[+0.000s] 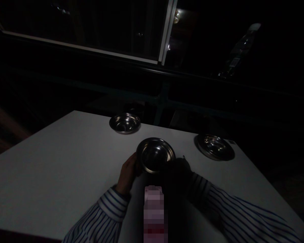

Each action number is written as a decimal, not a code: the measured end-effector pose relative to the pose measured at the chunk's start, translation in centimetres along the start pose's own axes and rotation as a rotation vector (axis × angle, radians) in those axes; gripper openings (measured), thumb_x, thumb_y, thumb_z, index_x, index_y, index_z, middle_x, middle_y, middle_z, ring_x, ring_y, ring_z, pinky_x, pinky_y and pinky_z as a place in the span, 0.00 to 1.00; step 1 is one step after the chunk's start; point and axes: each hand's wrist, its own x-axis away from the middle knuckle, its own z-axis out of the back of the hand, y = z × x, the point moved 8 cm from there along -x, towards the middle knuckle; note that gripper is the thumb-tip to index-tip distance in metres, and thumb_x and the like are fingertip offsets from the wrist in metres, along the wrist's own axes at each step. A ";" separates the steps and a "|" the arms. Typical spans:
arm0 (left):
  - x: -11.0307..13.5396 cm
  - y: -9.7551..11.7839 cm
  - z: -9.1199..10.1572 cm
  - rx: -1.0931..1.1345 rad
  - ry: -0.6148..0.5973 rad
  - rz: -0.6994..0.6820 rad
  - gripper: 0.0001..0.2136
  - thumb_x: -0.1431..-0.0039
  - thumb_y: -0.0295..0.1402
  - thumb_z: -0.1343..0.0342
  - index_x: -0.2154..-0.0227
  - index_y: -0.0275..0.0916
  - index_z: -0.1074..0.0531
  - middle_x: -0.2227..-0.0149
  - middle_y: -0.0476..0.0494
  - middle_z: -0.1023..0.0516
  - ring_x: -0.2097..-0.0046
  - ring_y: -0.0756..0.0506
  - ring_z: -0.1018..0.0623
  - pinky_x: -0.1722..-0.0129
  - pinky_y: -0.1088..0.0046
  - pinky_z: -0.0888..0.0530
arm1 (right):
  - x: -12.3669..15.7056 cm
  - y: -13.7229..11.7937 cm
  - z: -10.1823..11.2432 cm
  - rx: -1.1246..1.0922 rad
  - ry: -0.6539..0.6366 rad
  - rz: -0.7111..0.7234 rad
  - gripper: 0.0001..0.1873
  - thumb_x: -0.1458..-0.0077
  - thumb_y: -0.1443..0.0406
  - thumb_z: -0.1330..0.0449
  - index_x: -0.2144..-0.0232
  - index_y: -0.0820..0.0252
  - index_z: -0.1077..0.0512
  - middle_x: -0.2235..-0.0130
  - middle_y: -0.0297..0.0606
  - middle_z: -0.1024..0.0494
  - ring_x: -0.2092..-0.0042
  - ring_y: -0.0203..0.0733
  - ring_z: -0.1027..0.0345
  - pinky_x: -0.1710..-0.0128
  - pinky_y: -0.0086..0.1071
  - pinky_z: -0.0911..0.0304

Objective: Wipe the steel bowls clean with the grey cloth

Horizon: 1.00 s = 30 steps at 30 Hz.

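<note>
A shiny steel bowl (155,157) is held between my two hands over the near part of the white table (66,168), its opening facing up toward me. My left hand (127,173) grips the bowl's left side, with the fingers partly hidden behind it. On the right, my right hand (181,170) is closed at the bowl's rim; deep shadow hides most of its fingers. A second steel bowl (125,123) sits at the table's far edge. At the far right corner rests a third steel bowl (216,147), seemingly with another stacked under it.
Behind the table is a dark window with a pale frame (91,49). A clear plastic bottle (240,49) stands on a ledge at upper right. The room beyond is too dark to make out. A blurred-out patch covers the bottom centre.
</note>
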 end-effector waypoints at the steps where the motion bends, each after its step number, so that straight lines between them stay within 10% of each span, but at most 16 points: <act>1: 0.0 -0.2 0.1 0.009 0.002 0.010 0.23 0.47 0.43 0.49 0.52 0.35 0.32 0.81 0.52 0.32 0.80 0.52 0.35 0.81 0.77 0.38 | 0.2 0.6 0.5 0.016 -0.021 -0.008 0.11 0.51 0.63 0.41 0.64 0.55 0.24 0.62 0.45 0.22 0.62 0.52 0.29 0.62 0.46 0.36; 9: -0.1 0.0 0.8 0.024 -0.004 0.038 0.22 0.49 0.42 0.47 0.53 0.34 0.31 0.83 0.55 0.36 0.81 0.54 0.38 0.81 0.78 0.41 | 2.4 5.2 3.5 -0.239 0.208 -0.017 0.20 0.46 0.65 0.49 0.49 0.58 0.33 0.49 0.42 0.30 0.51 0.45 0.34 0.52 0.41 0.37; 17: 0.0 -0.2 1.4 0.026 0.037 0.094 0.29 0.54 0.38 0.42 0.48 0.34 0.36 0.81 0.53 0.32 0.80 0.54 0.36 0.79 0.77 0.39 | 4.1 8.1 2.1 -0.990 0.483 -0.429 0.19 0.52 0.55 0.43 0.60 0.58 0.27 0.57 0.41 0.23 0.53 0.46 0.31 0.51 0.40 0.35; 30: -0.2 0.0 2.1 -0.040 -0.010 0.086 0.29 0.50 0.39 0.43 0.45 0.40 0.39 0.81 0.54 0.33 0.79 0.54 0.35 0.78 0.77 0.37 | 6.3 10.3 0.3 -1.091 0.575 -0.555 0.23 0.55 0.51 0.41 0.61 0.59 0.26 0.57 0.43 0.24 0.53 0.48 0.31 0.50 0.43 0.37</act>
